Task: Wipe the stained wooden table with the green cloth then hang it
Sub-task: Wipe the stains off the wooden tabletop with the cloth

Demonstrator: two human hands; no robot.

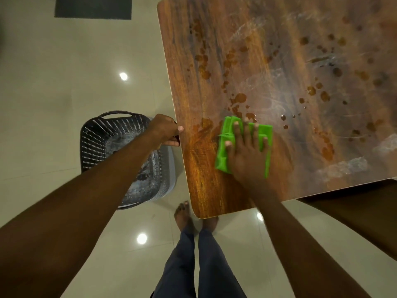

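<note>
Your right hand (247, 151) lies flat with its fingers spread on the folded bright green cloth (224, 147), pressing it against the stained wooden table (214, 50). Your left hand (166, 131) is curled around the table's left edge, thumb on top and the other fingers tucked under the rim.

You have the cloth near the table's front left corner, with its edges showing on both sides of your palm and past your fingertips. Just beyond it, brown spots and puddles (239, 97) speckle the tabletop, and they run on across the far and right parts. A wet brown smear lies just left of the cloth, between your two hands. Pale, hazy streaks cross the right half of the wood.

Below your left forearm, a dark perforated plastic basket (101, 138) stands on the glossy cream tiled floor (64, 82), close beside the table. Your bare feet (182, 214) show under the table's near corner, and a dark rectangular mat (92, 7) lies at the far left.
</note>
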